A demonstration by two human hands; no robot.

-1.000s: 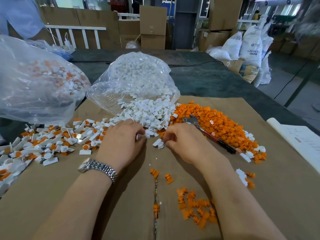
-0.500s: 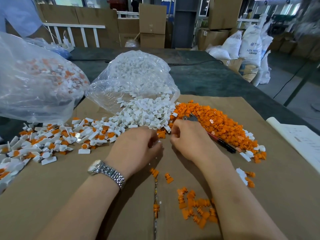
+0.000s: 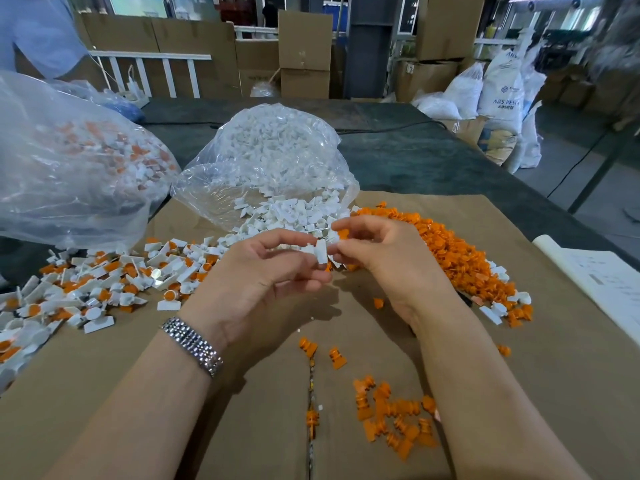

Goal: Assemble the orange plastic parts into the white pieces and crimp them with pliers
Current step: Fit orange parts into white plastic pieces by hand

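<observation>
Both hands are raised above the cardboard (image 3: 104,393). My left hand (image 3: 256,275) pinches a white piece (image 3: 321,250) at its fingertips. My right hand (image 3: 384,254) touches that piece from the right and pinches a small orange part (image 3: 343,233) between thumb and forefinger. A heap of loose white pieces (image 3: 294,216) spills from an open clear bag (image 3: 273,157) behind the hands. Beside it on the right lies a heap of orange parts (image 3: 457,258). The pliers are hidden behind my right hand.
Assembled white-and-orange pieces (image 3: 104,282) lie spread at the left, more in a big clear bag (image 3: 69,168). Loose orange parts (image 3: 391,417) sit near my right forearm. A paper sheet (image 3: 602,282) lies at the right edge. Boxes and sacks stand beyond the table.
Both hands rose off the pile and came together, the left now holding a white piece and the right an orange part. The pliers seen earlier are now covered by the right hand.
</observation>
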